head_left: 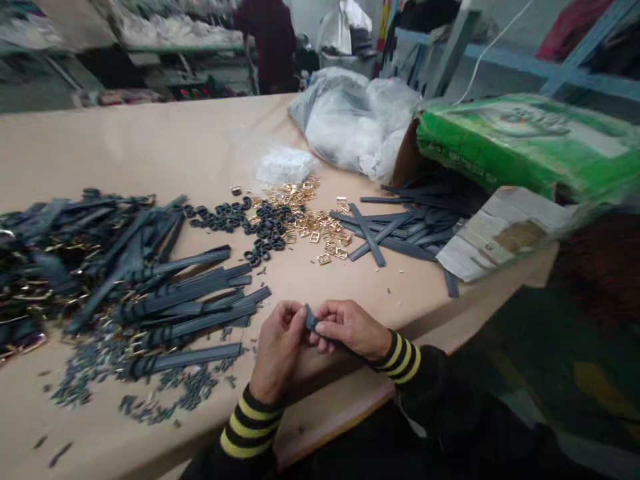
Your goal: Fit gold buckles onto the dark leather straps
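Between my two hands, at the table's front edge, is a dark blue-grey strap (pixel 311 319). My left hand (pixel 283 343) pinches it from the left with thumb and finger. My right hand (pixel 353 327) is closed on its other side, and most of the strap is hidden by the fingers. Beyond my hands lie gold buckles (pixel 325 233) and a heap of small dark strap loops (pixel 265 230). Left of my left hand are finished-looking straps with loops on them (pixel 200 327). Loose flat straps (pixel 395 230) lie in a pile to the right.
A green carton (pixel 525 143) with an open white flap (pixel 505 233) stands at the right. Clear plastic bags (pixel 355 120) sit at the back, with a smaller bag (pixel 285 165) nearer. Small dark scraps (pixel 190 387) lie at the left front. A person (pixel 267 40) stands beyond the table.
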A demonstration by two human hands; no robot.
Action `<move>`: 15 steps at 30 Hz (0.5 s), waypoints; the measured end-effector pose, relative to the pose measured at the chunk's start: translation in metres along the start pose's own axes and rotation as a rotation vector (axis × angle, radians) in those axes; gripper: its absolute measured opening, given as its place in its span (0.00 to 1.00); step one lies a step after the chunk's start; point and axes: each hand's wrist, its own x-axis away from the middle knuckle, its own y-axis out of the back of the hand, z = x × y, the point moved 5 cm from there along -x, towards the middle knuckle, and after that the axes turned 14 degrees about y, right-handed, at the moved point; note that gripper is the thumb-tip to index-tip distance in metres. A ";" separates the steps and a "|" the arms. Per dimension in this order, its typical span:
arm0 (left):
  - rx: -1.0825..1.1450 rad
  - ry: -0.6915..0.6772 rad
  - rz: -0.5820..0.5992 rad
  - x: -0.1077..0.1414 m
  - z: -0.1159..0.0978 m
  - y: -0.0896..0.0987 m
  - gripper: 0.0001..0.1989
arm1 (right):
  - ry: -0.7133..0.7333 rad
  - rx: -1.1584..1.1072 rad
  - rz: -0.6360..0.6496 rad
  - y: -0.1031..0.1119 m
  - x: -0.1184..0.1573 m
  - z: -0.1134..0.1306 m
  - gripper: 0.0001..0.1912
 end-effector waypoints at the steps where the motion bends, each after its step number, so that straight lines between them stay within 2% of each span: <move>1: -0.043 -0.061 -0.051 0.004 -0.004 0.002 0.13 | -0.002 0.001 -0.022 0.000 -0.002 0.001 0.12; 4: -0.146 -0.185 -0.114 0.015 -0.012 0.002 0.13 | -0.017 0.007 -0.053 0.001 -0.005 0.002 0.14; 8: -0.226 -0.219 -0.015 0.024 -0.011 -0.004 0.12 | -0.053 0.019 -0.012 0.000 -0.004 -0.001 0.16; 11: -0.330 -0.232 -0.013 0.022 -0.011 -0.002 0.16 | -0.033 -0.003 0.030 -0.001 -0.003 -0.001 0.15; 13: -0.403 -0.284 -0.054 0.015 -0.019 0.006 0.14 | -0.009 -0.028 0.019 0.000 -0.004 0.002 0.13; 15: -0.484 -0.403 -0.178 0.004 -0.033 0.021 0.11 | -0.027 -0.079 -0.014 0.002 -0.005 0.004 0.11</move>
